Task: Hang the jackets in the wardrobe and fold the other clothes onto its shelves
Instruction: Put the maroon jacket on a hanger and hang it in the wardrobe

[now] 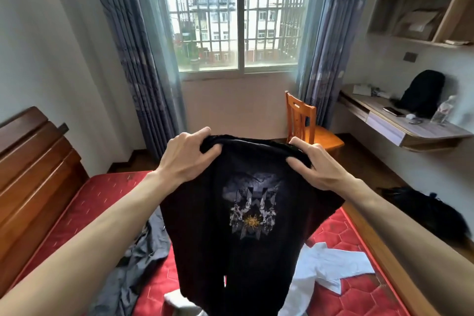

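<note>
A black T-shirt (205, 244) with a grey and gold print hangs in front of me above the bed. My left hand (187, 159) grips its upper left edge and my right hand (315, 164) grips its upper right edge, so the shirt is stretched between them. Under it on the red mattress (97, 202) lie a grey garment (143, 259) at the left and a white garment (331, 264) at the right, both partly hidden by the shirt. The wardrobe is not in view.
A wooden headboard (33, 167) stands at the left. An orange chair (307, 123) sits under the barred window (238, 15). At the right, a wall desk (400, 126) holds a black backpack (423, 92), a phone and a bottle. Dark clothing (423, 210) lies beside the bed.
</note>
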